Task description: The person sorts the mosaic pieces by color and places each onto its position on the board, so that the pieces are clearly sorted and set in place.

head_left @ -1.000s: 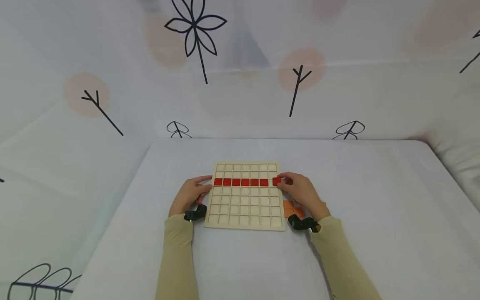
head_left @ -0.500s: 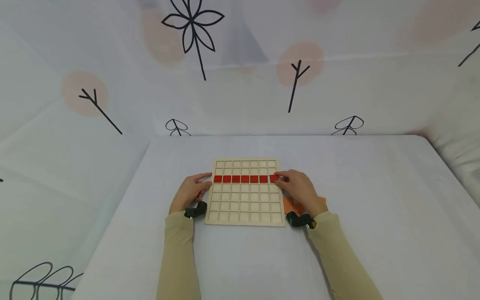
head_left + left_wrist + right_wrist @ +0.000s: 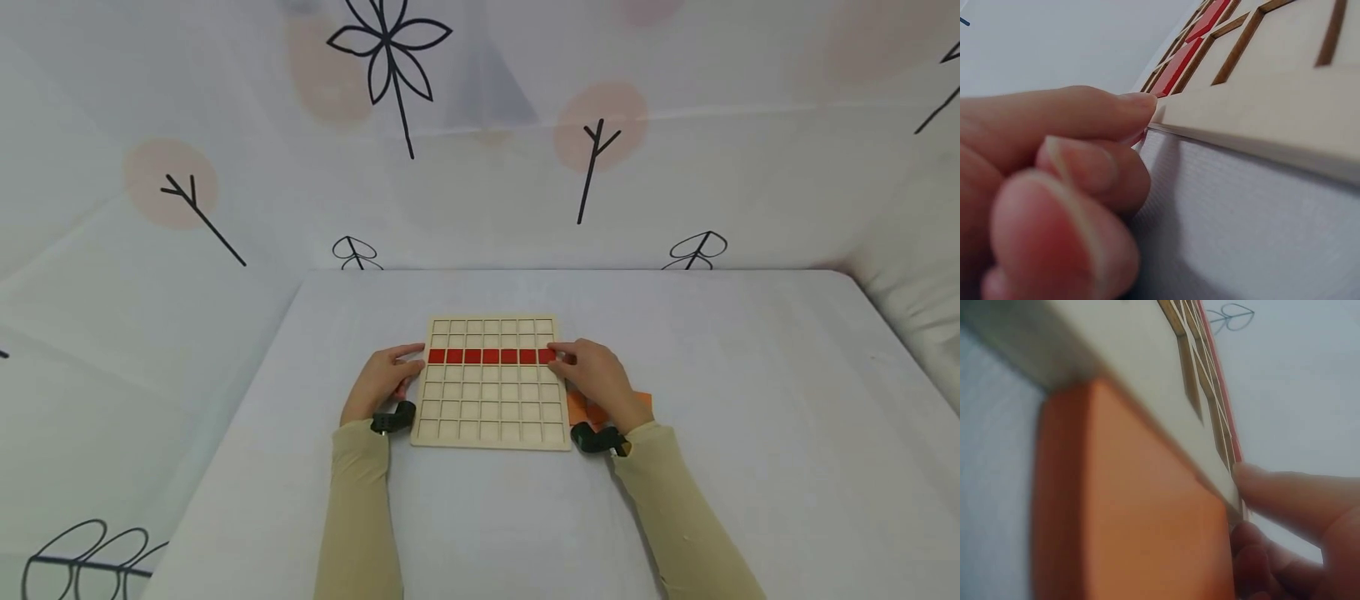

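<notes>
Seven red tiles point(image 3: 491, 357) fill one row of a pale wooden grid board point(image 3: 489, 411), the third row from its far edge. The board lies flat near the middle of a white-covered table point(image 3: 480, 517). At the right end of the row, the right hand point(image 3: 596, 375) pinches the end tile point(image 3: 547, 357) narrowly, thumb and forefinger at its near and far edges, with the tile over its cell.

Across the board, the left hand point(image 3: 382, 379) rests its thumb and forefinger against the left edge, level with the red row, the two tips apart and holding nothing between them; its other fingers bend in beneath.

Orange pieces point(image 3: 577, 408) sit just beside the board's right edge, partly hidden under the right wrist. Each wrist bears a small dark device point(image 3: 393, 417), and khaki sleeves point(image 3: 362, 508) cover both forearms. Beyond the table hangs a pale cloth point(image 3: 480, 192) printed with line-drawn plants and peach discs.
</notes>
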Tool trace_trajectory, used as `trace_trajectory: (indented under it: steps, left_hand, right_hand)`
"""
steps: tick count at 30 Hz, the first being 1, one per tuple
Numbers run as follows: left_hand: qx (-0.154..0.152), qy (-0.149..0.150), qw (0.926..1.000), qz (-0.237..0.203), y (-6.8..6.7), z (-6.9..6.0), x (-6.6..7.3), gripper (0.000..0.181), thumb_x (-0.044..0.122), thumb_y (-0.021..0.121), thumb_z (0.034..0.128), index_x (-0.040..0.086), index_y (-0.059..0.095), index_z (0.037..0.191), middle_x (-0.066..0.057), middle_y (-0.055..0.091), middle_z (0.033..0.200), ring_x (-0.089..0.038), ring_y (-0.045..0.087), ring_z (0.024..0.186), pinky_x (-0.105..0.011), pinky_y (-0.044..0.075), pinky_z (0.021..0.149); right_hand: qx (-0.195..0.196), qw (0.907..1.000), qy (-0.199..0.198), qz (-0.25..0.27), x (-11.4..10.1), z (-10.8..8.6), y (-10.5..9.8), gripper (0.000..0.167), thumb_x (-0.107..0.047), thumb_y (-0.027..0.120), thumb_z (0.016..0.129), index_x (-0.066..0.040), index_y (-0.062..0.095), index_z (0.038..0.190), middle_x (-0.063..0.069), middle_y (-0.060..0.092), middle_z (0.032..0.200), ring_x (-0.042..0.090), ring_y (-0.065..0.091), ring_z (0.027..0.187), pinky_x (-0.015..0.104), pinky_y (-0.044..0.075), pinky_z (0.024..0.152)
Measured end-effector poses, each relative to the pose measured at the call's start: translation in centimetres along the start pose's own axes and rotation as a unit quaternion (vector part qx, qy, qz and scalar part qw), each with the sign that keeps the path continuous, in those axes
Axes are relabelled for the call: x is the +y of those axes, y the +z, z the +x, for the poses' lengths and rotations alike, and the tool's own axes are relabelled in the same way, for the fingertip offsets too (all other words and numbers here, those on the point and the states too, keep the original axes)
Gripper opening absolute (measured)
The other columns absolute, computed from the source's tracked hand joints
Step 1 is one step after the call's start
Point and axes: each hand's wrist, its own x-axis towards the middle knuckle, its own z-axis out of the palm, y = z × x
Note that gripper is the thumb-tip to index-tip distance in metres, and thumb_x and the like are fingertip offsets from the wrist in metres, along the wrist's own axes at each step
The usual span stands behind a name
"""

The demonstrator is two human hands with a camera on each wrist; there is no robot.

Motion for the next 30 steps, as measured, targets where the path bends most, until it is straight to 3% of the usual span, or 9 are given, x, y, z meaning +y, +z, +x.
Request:
trace_trajectory:
  steps: [22, 30]
  left_hand:
    - [0.006, 0.004, 0.9998, 0.019, 0.15, 0.19, -0.37, 0.036, 0.032, 0.060, 0.0840, 0.028, 0.056, 0.120, -0.003, 0.046, 0.049, -0.013, 0.042, 0.038, -0.025, 0.036, 0.040]
    - [0.012, 0.008, 0.9998, 0.011, 0.11, 0.00, -0.32, 0.036, 0.032, 0.060, 0.0840, 0.027, 0.056, 0.119, -0.003, 0.045, 0.049, -0.013, 0.041, 0.038, -0.024, 0.035, 0.040]
  right_hand:
    - [-0.014, 0.9993, -0.006, 0.034, 0.32, 0.01, -0.18, 0.043, -0.031, 0.061, 0.084, -0.013, 0.055, 0.123, 0.002, 0.053, 0.083, 0.017, 0.045, 0.067, 0.028, 0.037, 0.055]
    - [-0.042, 0.9968, 0.001, 0.067, 0.42, -0.29, -0.88, 0.047, -0.040, 0.052, 0.088, -0.019, 0.048, 0.130, 0.008, 0.056, 0.110, 0.022, 0.047, 0.089, 0.039, 0.041, 0.078]
